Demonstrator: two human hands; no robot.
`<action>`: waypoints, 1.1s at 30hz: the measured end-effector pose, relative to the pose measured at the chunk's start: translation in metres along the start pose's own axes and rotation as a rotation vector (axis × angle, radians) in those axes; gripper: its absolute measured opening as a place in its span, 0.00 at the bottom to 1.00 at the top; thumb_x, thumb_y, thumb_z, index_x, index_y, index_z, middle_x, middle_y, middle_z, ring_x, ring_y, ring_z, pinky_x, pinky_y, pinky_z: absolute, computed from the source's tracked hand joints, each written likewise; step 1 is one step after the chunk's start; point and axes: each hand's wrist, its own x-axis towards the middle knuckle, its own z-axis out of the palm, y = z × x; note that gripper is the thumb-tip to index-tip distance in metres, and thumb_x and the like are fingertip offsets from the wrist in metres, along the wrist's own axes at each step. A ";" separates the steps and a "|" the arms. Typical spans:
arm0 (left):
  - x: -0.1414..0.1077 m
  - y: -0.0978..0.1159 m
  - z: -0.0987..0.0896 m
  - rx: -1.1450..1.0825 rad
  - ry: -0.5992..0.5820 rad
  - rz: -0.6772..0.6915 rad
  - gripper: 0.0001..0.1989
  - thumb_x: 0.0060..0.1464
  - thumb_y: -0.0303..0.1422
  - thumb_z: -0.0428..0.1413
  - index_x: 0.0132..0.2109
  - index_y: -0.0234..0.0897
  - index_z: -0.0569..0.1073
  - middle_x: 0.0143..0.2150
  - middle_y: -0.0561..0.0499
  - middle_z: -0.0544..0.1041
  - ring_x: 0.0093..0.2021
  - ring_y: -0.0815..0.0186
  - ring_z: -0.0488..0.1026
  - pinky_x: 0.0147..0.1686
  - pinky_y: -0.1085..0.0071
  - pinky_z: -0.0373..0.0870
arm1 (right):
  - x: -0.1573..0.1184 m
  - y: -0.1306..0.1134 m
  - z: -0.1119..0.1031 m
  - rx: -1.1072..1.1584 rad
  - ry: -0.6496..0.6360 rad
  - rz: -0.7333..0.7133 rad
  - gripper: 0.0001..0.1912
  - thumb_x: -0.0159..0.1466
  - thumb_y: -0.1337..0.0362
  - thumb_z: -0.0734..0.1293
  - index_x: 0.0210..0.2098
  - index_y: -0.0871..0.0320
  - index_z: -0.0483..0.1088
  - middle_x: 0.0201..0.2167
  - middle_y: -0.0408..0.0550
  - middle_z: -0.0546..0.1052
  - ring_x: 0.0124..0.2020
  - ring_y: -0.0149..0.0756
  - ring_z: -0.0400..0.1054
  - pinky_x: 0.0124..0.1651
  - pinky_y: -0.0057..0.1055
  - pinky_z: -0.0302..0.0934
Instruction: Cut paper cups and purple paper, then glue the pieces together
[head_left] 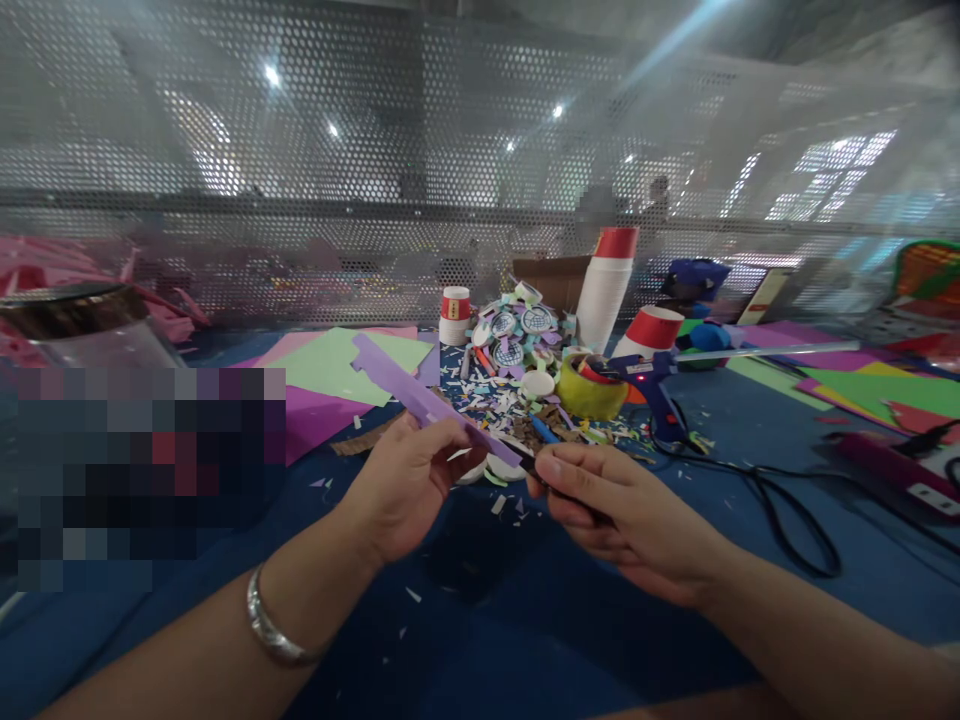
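My left hand [409,480] pinches a strip of purple paper [401,385] between thumb and fingers. The strip slants from upper left down toward my other hand. My right hand [615,510] is closed around what look like dark scissors [528,462], mostly hidden by the fingers. Their tip meets the lower right end of the strip. Just beyond both hands lie paper scraps [491,400] and a pile of small paper pieces with round blue-patterned discs [508,354]. A blue glue gun [654,385] rests on a yellow-green tape roll [592,388].
Coloured paper sheets [322,370] lie at the left, more sheets [885,395] at the right. Stacked paper cups [604,290] stand at the back before a perforated metal screen [337,150]. A black cable [795,510] loops toward a power strip [892,470]. A lidded jar [90,325] stands left.
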 end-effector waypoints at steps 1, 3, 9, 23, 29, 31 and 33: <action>0.000 0.000 0.000 0.016 -0.007 0.010 0.06 0.40 0.19 0.59 0.25 0.32 0.72 0.26 0.53 0.74 0.31 0.70 0.71 0.33 0.74 0.71 | 0.000 0.000 0.000 -0.001 0.000 -0.001 0.16 0.63 0.52 0.68 0.30 0.60 0.68 0.17 0.33 0.58 0.13 0.17 0.40 0.13 0.16 0.31; -0.001 -0.001 -0.001 0.051 -0.021 0.028 0.05 0.40 0.20 0.59 0.25 0.32 0.72 0.27 0.52 0.75 0.31 0.69 0.72 0.34 0.73 0.72 | 0.000 0.000 0.000 0.002 -0.001 -0.004 0.16 0.64 0.52 0.68 0.31 0.60 0.68 0.17 0.33 0.58 0.13 0.17 0.40 0.13 0.16 0.32; -0.004 0.000 0.003 0.116 -0.017 0.049 0.03 0.42 0.22 0.59 0.26 0.33 0.73 0.28 0.50 0.76 0.32 0.66 0.74 0.35 0.70 0.73 | -0.001 0.000 0.000 0.014 0.016 -0.004 0.17 0.63 0.52 0.68 0.30 0.60 0.68 0.16 0.33 0.58 0.13 0.17 0.40 0.13 0.16 0.33; -0.005 -0.003 0.000 0.167 -0.044 0.022 0.03 0.43 0.24 0.59 0.27 0.35 0.73 0.27 0.53 0.76 0.31 0.68 0.73 0.35 0.72 0.74 | 0.000 0.001 -0.001 0.033 0.013 0.004 0.16 0.64 0.52 0.68 0.31 0.60 0.68 0.16 0.33 0.58 0.13 0.17 0.40 0.12 0.15 0.33; -0.006 -0.003 0.002 0.167 -0.041 0.035 0.04 0.44 0.22 0.59 0.27 0.34 0.73 0.27 0.52 0.76 0.30 0.68 0.73 0.35 0.72 0.74 | 0.000 0.000 -0.001 0.022 0.019 -0.006 0.17 0.64 0.52 0.68 0.30 0.60 0.67 0.16 0.33 0.58 0.13 0.17 0.40 0.12 0.16 0.32; -0.005 -0.003 0.002 0.162 -0.036 0.041 0.03 0.44 0.23 0.60 0.28 0.34 0.73 0.27 0.52 0.76 0.30 0.68 0.73 0.35 0.72 0.74 | 0.000 0.000 -0.001 0.011 0.025 -0.009 0.17 0.64 0.52 0.68 0.30 0.60 0.67 0.16 0.33 0.58 0.13 0.17 0.40 0.13 0.16 0.32; -0.004 -0.003 0.003 0.159 -0.024 0.040 0.03 0.44 0.23 0.60 0.28 0.33 0.74 0.26 0.52 0.76 0.30 0.68 0.73 0.34 0.72 0.74 | 0.001 -0.001 0.000 -0.006 0.031 -0.017 0.17 0.64 0.51 0.67 0.30 0.60 0.68 0.16 0.33 0.58 0.13 0.17 0.41 0.13 0.17 0.32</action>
